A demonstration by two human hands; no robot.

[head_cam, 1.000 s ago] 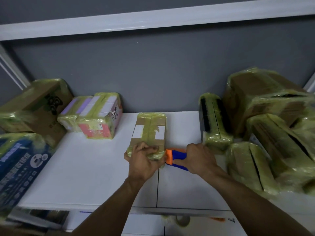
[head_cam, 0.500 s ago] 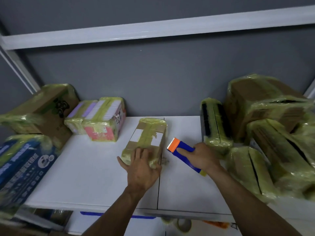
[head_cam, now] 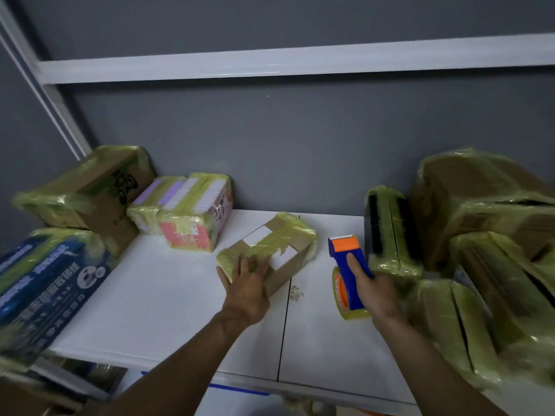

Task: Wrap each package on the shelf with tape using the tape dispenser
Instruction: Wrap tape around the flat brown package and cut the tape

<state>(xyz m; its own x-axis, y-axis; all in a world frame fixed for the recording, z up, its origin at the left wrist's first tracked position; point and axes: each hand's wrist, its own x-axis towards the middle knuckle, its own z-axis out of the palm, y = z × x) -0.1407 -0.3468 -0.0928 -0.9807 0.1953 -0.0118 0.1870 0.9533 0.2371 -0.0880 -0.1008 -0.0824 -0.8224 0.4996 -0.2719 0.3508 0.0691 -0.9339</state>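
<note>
One camera serves this scene. It is worn on my head and looks forward and down at the white shelf [head_cam: 168, 301]. The lens is wide-angle, and the frame's edges blur. The view faces the grey back wall [head_cam: 285, 145], which fills the upper half, crossed by a white rail [head_cam: 300, 63]. The camera stands near the work: both my forearms enter from the bottom edge. My left hand [head_cam: 247, 286], flat on a package [head_cam: 279, 244], lies just below the frame's centre; my right hand [head_cam: 377, 292], gripping the tape dispenser [head_cam: 342, 246], lies to its right. Other wrapped packages [head_cam: 486, 205] run out of frame at both sides.
</note>
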